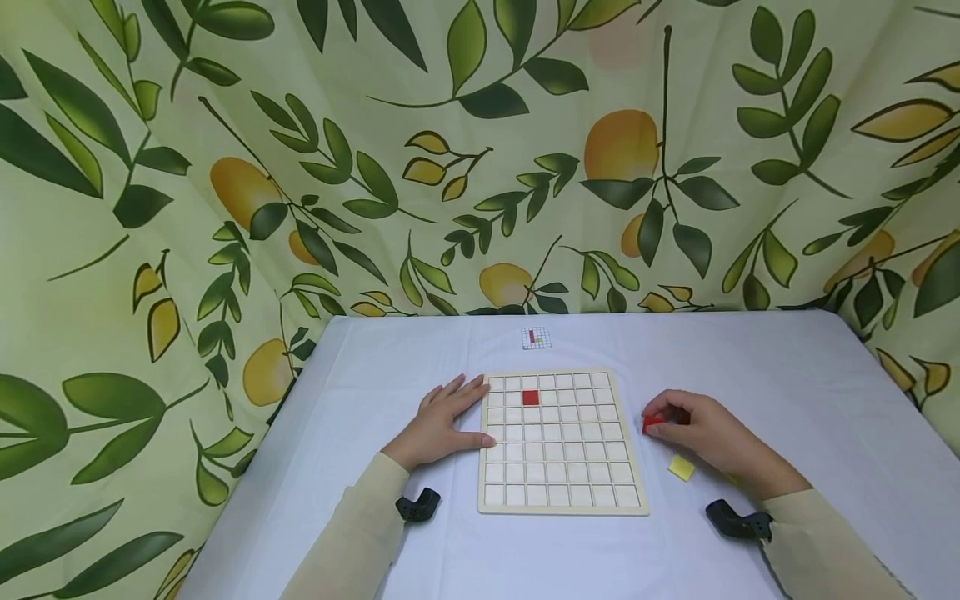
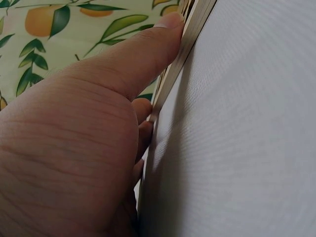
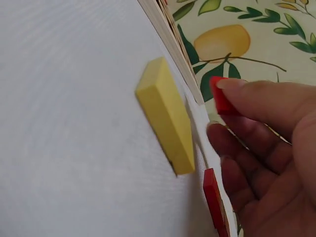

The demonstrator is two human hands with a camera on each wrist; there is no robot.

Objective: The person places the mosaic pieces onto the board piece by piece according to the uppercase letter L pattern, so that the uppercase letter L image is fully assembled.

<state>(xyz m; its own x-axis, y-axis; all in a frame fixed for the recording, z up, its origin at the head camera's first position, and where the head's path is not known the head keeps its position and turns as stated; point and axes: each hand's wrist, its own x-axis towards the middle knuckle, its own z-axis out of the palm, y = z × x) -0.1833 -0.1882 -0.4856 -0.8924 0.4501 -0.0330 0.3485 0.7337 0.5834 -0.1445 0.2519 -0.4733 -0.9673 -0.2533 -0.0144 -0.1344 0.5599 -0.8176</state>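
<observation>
Pinching red tile point(image 1: 651, 423), right hand point(image 1: 708, 437) fingers curled (yellow tile point(image 1: 681, 467) beside); left hand point(image 1: 442, 421) flat against board point(image 1: 562, 439).

A white tablecloth point(image 1: 787, 392) covers the table, backed at twelve o'clock by a curtain point(image 1: 480, 150) printed with green leaves and yellow-orange fruit. A small gridded card point(image 1: 536, 337) with red and yellow marks lies near the far edge. Two black clips point(image 1: 418, 505) sit at six o'clock.
</observation>
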